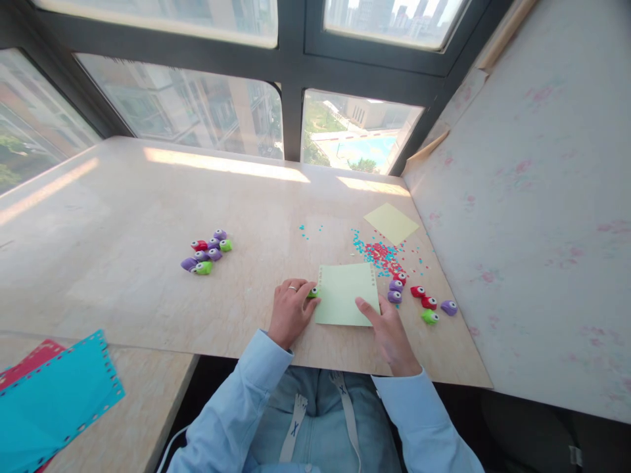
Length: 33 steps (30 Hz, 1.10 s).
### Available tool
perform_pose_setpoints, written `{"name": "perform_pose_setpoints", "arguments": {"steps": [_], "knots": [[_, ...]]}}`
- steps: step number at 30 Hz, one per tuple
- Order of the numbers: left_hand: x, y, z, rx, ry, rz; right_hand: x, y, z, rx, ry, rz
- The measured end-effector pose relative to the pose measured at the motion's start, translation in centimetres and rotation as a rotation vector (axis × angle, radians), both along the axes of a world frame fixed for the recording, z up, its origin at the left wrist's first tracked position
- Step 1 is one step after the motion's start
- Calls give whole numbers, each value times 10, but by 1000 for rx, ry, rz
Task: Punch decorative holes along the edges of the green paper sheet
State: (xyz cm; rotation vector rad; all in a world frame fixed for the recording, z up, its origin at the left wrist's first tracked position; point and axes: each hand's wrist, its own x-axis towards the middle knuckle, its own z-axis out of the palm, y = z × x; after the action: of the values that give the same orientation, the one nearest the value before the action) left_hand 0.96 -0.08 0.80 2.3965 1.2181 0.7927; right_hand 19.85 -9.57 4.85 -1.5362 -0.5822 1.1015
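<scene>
I see a tabletop (148, 217) of pale, marble-looking stone at centre frame, smooth with a soft sheen where the sunlight streaks across it. The light green sheet (345, 295) at lower centre looks like thin matt paper; my left hand (290, 312) presses a small green punch (312, 293) of glossy plastic against its edge, and my right hand (387, 332) lies on the paper. The punches at centre left (207, 253) shine like moulded plastic too. The teal sheet (59, 401) at lower left is matt paper with perforated edges. My sleeves (246, 401) are smooth pale blue cloth. The confetti (382, 253) is tiny paper bits.
</scene>
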Motion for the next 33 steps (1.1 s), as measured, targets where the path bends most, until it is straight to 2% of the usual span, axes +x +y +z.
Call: {"name": "perform_pose_setpoints", "arguments": {"steps": [6,10,13,22,33], "knots": [[0,0,-1,4,-12,-1,37,6,-3,-101,-6,50],[-1,0,0,3,-36,0,49,11,-7,-167,-111,94],[-3,0,-1,-12,-92,-20,50,9,-10,-136,-133,78],[-7,6,-7,1,-140,-55,42,-3,-16,-106,10,6],[-7,8,-5,-11,-211,-55,42,-1,-15,-94,48,36]]}}
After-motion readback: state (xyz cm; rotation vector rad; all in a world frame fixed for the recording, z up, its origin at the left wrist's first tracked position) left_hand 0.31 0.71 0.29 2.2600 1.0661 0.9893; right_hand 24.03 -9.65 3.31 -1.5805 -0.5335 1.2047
